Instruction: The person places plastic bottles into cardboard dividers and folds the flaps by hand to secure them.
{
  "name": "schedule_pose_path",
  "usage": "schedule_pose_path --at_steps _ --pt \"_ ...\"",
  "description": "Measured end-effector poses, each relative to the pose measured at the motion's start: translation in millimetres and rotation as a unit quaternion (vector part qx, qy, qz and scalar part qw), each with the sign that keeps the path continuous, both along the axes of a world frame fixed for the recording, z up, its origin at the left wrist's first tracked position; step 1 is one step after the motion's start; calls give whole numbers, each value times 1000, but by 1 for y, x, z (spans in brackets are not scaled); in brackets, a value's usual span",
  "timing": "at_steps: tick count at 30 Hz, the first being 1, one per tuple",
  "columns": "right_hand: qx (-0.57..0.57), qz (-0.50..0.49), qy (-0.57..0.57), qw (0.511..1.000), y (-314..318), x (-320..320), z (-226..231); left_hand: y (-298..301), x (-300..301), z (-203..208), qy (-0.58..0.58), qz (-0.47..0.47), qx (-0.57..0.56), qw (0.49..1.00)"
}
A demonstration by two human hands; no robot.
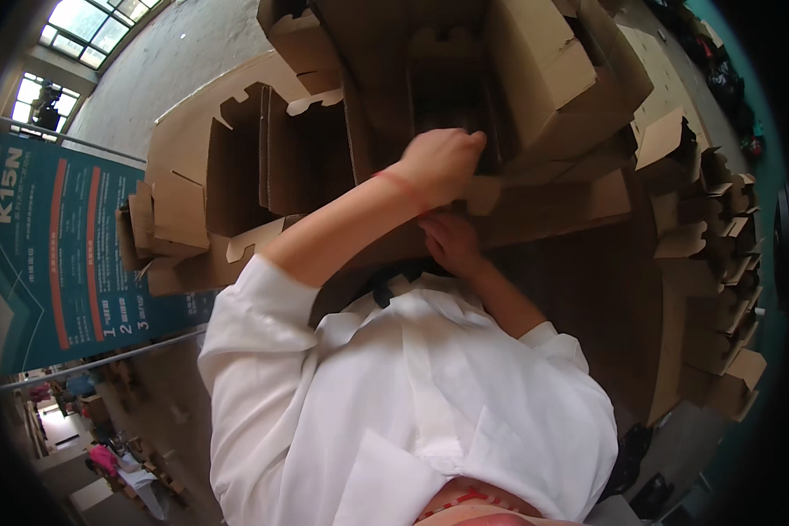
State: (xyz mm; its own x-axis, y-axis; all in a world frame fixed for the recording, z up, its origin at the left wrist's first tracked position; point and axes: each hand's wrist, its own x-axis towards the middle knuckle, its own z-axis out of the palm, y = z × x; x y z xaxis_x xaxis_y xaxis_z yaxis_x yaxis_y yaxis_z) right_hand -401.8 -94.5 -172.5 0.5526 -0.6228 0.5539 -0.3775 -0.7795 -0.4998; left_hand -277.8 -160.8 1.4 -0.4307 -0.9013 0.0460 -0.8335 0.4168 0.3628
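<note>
My left hand point(443, 167) is closed like a fist over the near end of a deep compartment in a brown cardboard box point(552, 209). A red cord circles that wrist. Whatever its fingers hold, if anything, is hidden. Just below it, close to my body, my right hand point(454, 244) is at the near edge of the cardboard with its fingers curled. I cannot make out what lies between them. A small cardboard tab point(482, 195) sticks up beside my left hand.
To the left stand open, notched cardboard compartments point(311, 162). A tall folded carton point(535, 61) rises at the far right of the work. More notched cardboard pieces point(719, 263) are lined up on the right. A teal printed banner point(70, 254) hangs at the left.
</note>
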Motion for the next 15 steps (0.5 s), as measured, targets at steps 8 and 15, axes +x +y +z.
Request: schedule_pose_path --at_steps 8,15 --pt "37 -106 89 990 -3 -23 -86 -154 -1 -139 -261 86 249 929" --pt "91 -130 19 987 -8 -27 -88 -161 21 -176 -221 169 222 935"
